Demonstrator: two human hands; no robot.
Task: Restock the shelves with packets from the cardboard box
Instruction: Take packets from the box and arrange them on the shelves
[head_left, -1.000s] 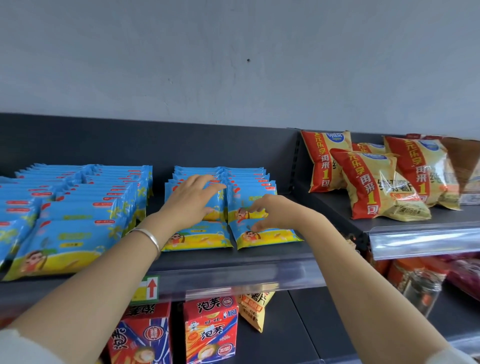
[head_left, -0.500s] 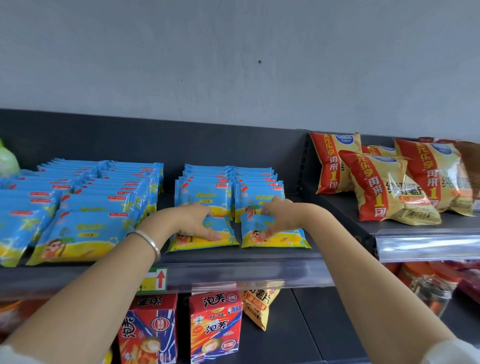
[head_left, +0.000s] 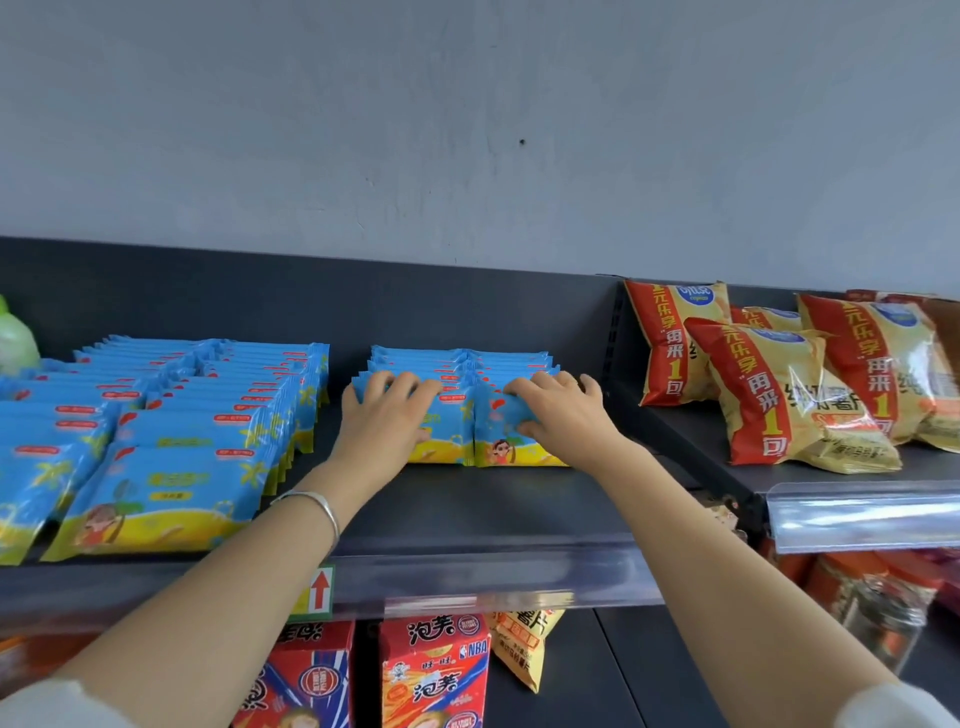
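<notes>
1. The top shelf (head_left: 467, 519) runs across the middle, with a wall (head_left: 467, 130) behind it.
2. On the left part of the shelf lie rows of flat packets (head_left: 171, 441), each one leaning on the one behind.
3. In the middle stand two short rows of packets (head_left: 457, 410), side by side and touching.
4. The left hand (head_left: 387, 415) lies on the left row. The right hand (head_left: 558, 415) lies on the right row.
5. A bare bit of shelf sits in front of these two rows.
6. To the right, on the next shelf (head_left: 727, 467), are big puffy bags (head_left: 779, 395).
7. Under the top shelf stand two boxes (head_left: 434, 670), with a small bag (head_left: 524, 644) just to their right.
</notes>
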